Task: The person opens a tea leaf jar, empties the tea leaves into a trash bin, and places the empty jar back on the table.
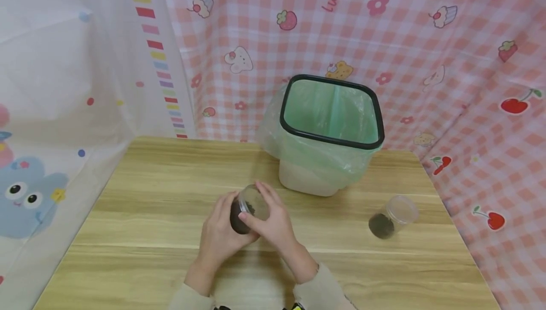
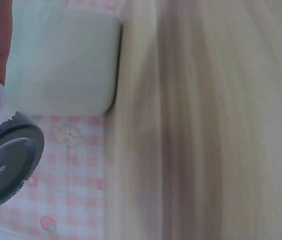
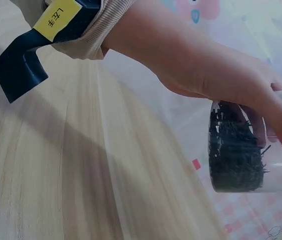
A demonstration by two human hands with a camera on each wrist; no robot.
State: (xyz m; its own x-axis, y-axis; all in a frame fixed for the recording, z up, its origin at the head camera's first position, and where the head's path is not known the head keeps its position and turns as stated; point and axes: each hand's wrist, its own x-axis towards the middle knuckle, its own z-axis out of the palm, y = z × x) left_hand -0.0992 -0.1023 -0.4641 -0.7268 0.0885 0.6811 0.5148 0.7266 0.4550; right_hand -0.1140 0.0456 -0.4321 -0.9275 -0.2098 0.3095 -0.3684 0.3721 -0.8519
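A clear plastic jar (image 1: pixel 239 220) with dark, shredded, leaf-like bits in its bottom is held tilted over the table by both hands. The left hand (image 1: pixel 219 229) grips its dark lower part. At the clear upper end, the right hand (image 1: pixel 275 220) wraps its thumb and fingers around the lid area; whether the lid is loose cannot be made out. The jar's round base (image 2: pixel 8 167) faces the left wrist view. In the right wrist view the dark shreds (image 3: pixel 235 150) show through the jar's wall, beside the left hand (image 3: pixel 235 80).
A second clear jar (image 1: pixel 398 215) with dark contents stands on the wooden table (image 1: pixel 149 196), at the right. Behind the hands is a bin (image 1: pixel 303 177) with a black rim and a green bag liner (image 1: pixel 315 111). Patterned cloth (image 1: pixel 239 25) hangs behind and beside the table.
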